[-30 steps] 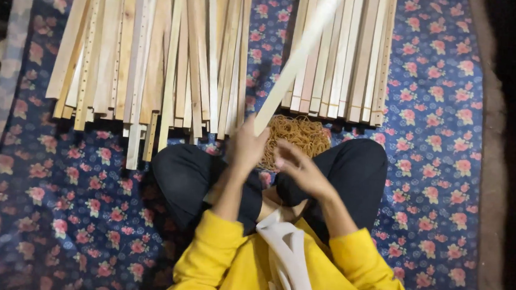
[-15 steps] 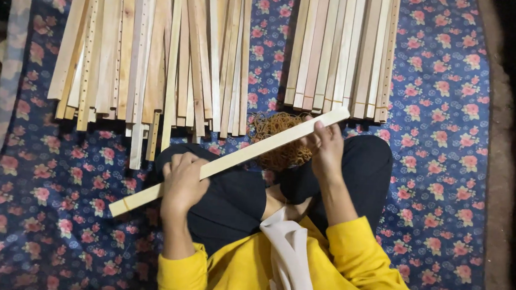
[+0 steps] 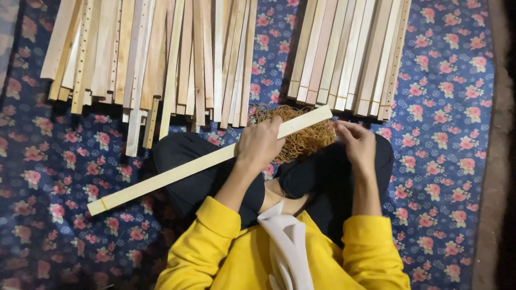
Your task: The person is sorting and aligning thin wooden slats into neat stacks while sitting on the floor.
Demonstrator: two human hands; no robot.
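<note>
A: What do we record for the hands?

B: Our left hand has its fingers curled round the long wooden slat, which lies slantwise over the lap. Our right hand pinches something small above the rubber bands; what, we cannot tell.

A: Progress?

B: We judge it midway: neat stack at right, loose pile at left.

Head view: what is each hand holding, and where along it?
Left hand grips the long wooden slat near its right end. Right hand has let go; whether its fingertips pinch anything cannot be told.
</note>
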